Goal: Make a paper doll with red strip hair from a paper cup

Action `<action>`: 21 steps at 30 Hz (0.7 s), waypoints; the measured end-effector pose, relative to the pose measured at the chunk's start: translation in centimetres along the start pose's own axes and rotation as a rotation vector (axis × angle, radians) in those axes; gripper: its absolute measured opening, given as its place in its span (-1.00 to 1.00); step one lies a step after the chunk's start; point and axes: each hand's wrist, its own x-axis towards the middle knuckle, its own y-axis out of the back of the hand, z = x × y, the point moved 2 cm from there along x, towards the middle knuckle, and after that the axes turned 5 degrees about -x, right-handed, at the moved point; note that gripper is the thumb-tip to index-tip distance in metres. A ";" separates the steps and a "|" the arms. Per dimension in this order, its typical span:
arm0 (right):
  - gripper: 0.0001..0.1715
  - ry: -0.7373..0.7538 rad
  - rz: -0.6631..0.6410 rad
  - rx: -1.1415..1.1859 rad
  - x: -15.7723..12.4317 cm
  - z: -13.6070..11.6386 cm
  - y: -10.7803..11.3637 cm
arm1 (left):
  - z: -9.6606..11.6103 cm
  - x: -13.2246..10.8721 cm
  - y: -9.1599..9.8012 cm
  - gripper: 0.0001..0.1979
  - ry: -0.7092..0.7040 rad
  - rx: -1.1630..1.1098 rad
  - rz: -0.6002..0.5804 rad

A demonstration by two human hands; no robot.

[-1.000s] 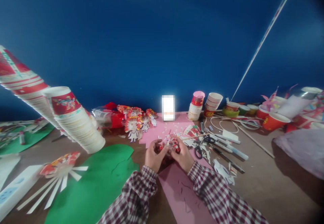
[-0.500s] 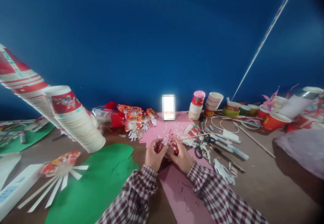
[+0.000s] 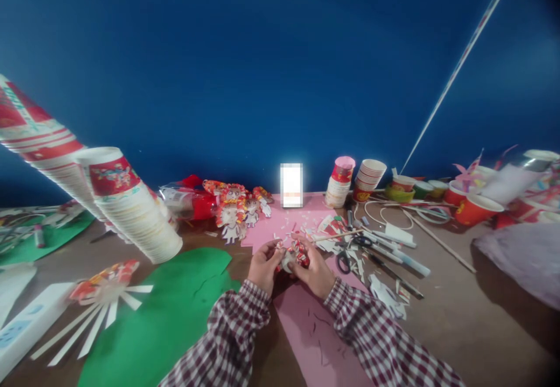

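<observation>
Between my two hands is a small red-and-white paper craft piece [image 3: 289,260], partly hidden by my fingers. My left hand [image 3: 263,265] pinches its left side, thumb in front. My right hand [image 3: 314,267] is closed around its right side, with the thumb against the pale front. Both hands are above the pink paper [image 3: 312,340] and its scattered paper scraps. Just right of them lie a wooden stick [image 3: 339,235] and black-handled scissors [image 3: 343,262].
Left are green paper [image 3: 175,311], a fringed paper-cup piece [image 3: 105,285] and leaning paper cups [image 3: 135,212]. Finished-looking paper figures [image 3: 231,215] cluster behind. Pens [image 3: 411,262], a white cutout [image 3: 387,295], short cup stacks [image 3: 341,182] and a grey-purple bundle [image 3: 520,258] are to the right.
My left hand has shifted slightly left, drawing a little apart from my right. More of the pale front of the paper piece shows between them.
</observation>
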 end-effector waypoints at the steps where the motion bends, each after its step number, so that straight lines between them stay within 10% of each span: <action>1: -0.27 -0.019 -0.013 0.028 0.0 0.0 -0.1 | 0.1 -0.1 -0.1 -0.51 0.021 -0.024 0.007; 7: -0.25 -0.073 -0.067 0.127 0.0 0.1 -0.4 | 0.4 -0.4 -0.3 -0.49 0.136 -0.081 -0.038; 21: -0.35 0.095 -0.043 -0.065 -0.1 -0.2 -0.2 | 0.6 -0.2 0.4 -0.55 -0.256 0.506 -0.106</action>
